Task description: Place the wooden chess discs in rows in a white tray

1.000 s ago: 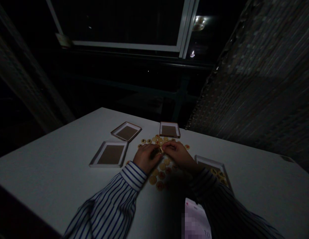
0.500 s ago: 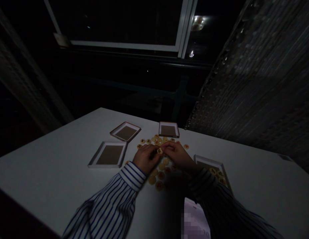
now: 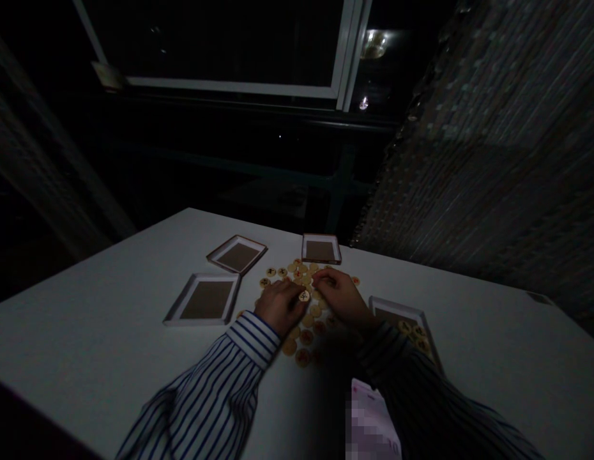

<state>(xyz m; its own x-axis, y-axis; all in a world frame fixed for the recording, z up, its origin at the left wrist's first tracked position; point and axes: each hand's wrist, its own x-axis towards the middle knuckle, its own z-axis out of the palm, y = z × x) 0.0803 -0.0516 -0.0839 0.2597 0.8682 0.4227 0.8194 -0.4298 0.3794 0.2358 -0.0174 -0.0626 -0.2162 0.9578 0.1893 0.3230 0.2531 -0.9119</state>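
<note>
My left hand [image 3: 281, 306] pinches a Chinese chess piece [image 3: 304, 296] between thumb and fingers, its dark character facing up. Just to the right, my right hand [image 3: 341, 298] hovers low over the pile, apart from that piece. Its fingers are curled with the tips close together, and whether anything sits between them is hidden. Around and below both hands lie several round wooden pieces [image 3: 303, 356] on the white table [image 3: 134, 300], some with red or black characters, others blank side up. My hands cover part of the pile.
Shallow box halves stand about: one at left [image 3: 201, 300], one behind it [image 3: 237, 253], one at the back [image 3: 321, 248]. At right, another box [image 3: 397, 306] holds several pieces, partly behind my right sleeve. A pinkish partly pixelated item [image 3: 373, 415] lies near me. A bead curtain [image 3: 498, 160] hangs at right.
My right hand has drawn back slightly from the piece, which stays in my left hand, now turned more face up. The whole view has shifted a little.
</note>
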